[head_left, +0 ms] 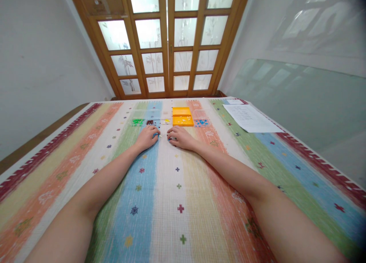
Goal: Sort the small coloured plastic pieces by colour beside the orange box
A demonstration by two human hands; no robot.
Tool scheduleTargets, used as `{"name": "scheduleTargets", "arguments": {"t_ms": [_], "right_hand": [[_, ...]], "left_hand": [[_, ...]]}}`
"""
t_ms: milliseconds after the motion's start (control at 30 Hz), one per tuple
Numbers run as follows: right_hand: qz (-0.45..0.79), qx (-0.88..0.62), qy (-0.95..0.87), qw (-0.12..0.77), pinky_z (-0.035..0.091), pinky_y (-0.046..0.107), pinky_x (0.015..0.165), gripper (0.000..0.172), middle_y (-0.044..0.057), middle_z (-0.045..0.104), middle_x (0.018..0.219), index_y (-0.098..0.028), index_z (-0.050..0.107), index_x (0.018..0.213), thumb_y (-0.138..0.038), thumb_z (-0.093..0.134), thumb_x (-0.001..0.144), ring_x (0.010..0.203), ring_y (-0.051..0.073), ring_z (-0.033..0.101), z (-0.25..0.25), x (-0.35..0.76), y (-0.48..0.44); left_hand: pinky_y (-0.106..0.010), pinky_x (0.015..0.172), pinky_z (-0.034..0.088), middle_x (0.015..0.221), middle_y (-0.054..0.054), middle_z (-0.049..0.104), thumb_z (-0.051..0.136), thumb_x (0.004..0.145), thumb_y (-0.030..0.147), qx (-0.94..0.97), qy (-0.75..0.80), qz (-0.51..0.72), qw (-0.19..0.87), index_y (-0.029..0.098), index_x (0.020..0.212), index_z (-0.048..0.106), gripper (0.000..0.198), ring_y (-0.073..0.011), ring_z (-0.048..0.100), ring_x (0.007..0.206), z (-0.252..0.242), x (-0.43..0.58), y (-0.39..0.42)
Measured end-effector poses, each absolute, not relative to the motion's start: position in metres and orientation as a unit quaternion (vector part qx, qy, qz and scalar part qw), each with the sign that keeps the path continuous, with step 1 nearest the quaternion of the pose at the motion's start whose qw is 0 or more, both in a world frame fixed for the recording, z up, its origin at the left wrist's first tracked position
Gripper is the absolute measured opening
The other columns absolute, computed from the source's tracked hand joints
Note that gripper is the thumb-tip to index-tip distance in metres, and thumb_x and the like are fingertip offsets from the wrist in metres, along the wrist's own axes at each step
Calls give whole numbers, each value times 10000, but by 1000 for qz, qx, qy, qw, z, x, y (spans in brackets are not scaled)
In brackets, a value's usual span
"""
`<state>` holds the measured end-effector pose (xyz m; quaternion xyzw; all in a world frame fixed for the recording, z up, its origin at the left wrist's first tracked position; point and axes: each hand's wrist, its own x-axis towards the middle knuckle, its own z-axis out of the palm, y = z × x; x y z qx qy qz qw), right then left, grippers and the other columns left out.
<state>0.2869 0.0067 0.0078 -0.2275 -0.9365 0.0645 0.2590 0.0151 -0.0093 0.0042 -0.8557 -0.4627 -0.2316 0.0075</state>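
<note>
My left hand (148, 137) rests on the striped tablecloth with its fingers curled together. Small blue pieces (156, 134) show at its fingertips, and a pale tip pokes out beside them. Facing it across a small gap, my right hand (180, 138) is also curled, thumb and fingers drawn in. Something small and dark bluish shows at those fingertips, too tiny to name. Just beyond the hands stand clear boxes of small pieces: green pieces (137, 121), dark brown pieces (150, 122), yellow pieces (167, 121) and blue pieces (201, 122). Among them an orange box (182, 111) lies open, holding white pieces.
A striped, patterned tablecloth (168, 202) covers the long table. Printed paper sheets (243, 116) lie at the far right. Behind the table's far edge are wooden glass-paned doors (166, 49), with a glass panel (300, 99) against the right wall.
</note>
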Motion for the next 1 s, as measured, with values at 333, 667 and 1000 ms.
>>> {"name": "scheduleTargets", "arguments": {"t_ms": [333, 667, 1000], "right_hand": [[22, -428, -824, 372, 450, 454, 1028, 195, 113, 712, 1166, -228, 752, 1070, -243, 577, 986, 1148, 295, 597, 23, 332, 44], [-49, -627, -675, 386, 444, 480, 929, 288, 193, 670, 1162, -171, 735, 1146, -306, 557, 964, 1094, 357, 553, 5, 385, 78], [-29, -480, -821, 307, 436, 458, 1033, 245, 144, 693, 1202, -191, 752, 1129, -242, 556, 991, 1153, 314, 576, 7, 340, 55]], "left_hand": [[-496, 1100, 473, 1177, -80, 696, 591, 963, 275, -876, -433, -214, -10, 250, 1015, 760, 179, -275, 598, 1176, 13, 21, -15], [-494, 1101, 471, 1154, -78, 701, 589, 954, 242, -876, -432, -214, -20, 245, 990, 746, 161, -274, 593, 1168, 13, 24, -17], [-488, 1088, 479, 1146, -75, 708, 596, 950, 239, -880, -424, -212, -30, 247, 998, 741, 153, -282, 595, 1166, 14, 31, -22]]}}
